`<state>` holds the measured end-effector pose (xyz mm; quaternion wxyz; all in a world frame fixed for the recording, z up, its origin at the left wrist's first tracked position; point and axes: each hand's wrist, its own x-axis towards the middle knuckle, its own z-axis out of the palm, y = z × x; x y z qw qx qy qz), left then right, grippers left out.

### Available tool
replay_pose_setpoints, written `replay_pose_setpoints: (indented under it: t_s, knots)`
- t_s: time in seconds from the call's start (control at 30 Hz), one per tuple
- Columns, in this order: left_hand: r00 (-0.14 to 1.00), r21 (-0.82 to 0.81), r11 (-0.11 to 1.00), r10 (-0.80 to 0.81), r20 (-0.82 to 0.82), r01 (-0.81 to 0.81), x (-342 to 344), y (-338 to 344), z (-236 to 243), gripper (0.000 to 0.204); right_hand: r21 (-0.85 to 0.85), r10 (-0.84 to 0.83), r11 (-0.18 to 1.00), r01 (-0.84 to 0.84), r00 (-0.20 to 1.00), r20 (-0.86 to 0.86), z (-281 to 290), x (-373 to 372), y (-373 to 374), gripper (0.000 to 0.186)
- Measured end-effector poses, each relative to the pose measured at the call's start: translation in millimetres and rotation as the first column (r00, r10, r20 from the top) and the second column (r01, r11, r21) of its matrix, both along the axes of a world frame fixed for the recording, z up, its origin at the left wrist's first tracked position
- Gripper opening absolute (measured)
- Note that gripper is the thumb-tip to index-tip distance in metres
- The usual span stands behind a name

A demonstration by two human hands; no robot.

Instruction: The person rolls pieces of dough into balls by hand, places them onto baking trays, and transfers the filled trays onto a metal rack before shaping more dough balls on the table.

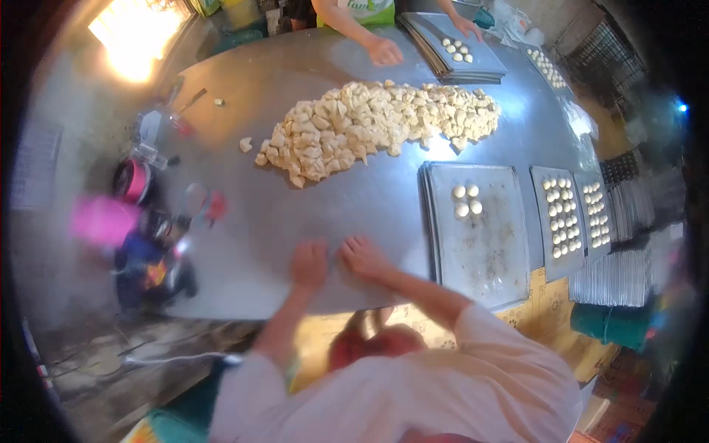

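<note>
My left hand (310, 262) rests low on the metal table (244, 214), blurred, with fingers curled under. Beside it, a little apart, my right hand (362, 257) is cupped palm down, fingers bent; whatever lies under either hand is hidden. Beyond them spreads a long heap of cut dough pieces (332, 129), with a stray piece (246, 144) at its left. To the right of my hands lies a stack of metal trays (480, 258), its top one bearing several round dough balls (461, 209).
A co-worker's hands (385, 52) are at the far edge, by another tray stack (473, 66). Trays of dough balls (554, 258) line the right side, near stacked sheets (609, 284). A pink item (103, 221) and dark clutter (148, 273) crowd the left. A bright opening (129, 40) is behind.
</note>
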<state>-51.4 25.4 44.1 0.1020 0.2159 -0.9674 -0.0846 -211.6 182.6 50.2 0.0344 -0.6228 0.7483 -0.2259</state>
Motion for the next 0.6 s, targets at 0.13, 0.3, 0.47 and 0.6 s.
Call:
replay_pose_setpoints:
  t_s: [0.13, 0.3, 0.47, 0.6]
  knots:
    - [0.994, 0.009, 0.994, 0.105, 0.024, -0.105, 61, -53, -39, 0.016, 0.070, -0.003, 0.998, 0.000, 0.999, 0.045, 0, -48, 21, 0.029]
    - [0.855, 0.555, 0.782, 0.469, -0.222, -0.285, 125, 25, -43, 0.017, 0.205, -0.228, 0.951, 0.232, 0.973, -0.042, -1, 8, 95, 0.016]
    - [0.984, -0.053, 0.999, -0.012, -0.176, 0.003, -19, -14, 23, 0.028, 0.190, 0.162, 0.964, -0.184, 0.979, 0.126, -21, 1, -18, 0.027]
    - [0.964, 0.114, 0.981, 0.176, -0.198, -0.156, -1, -42, 54, 0.051, -0.053, -0.110, 0.992, 0.110, 0.994, 0.004, 20, -52, -14, 0.024]
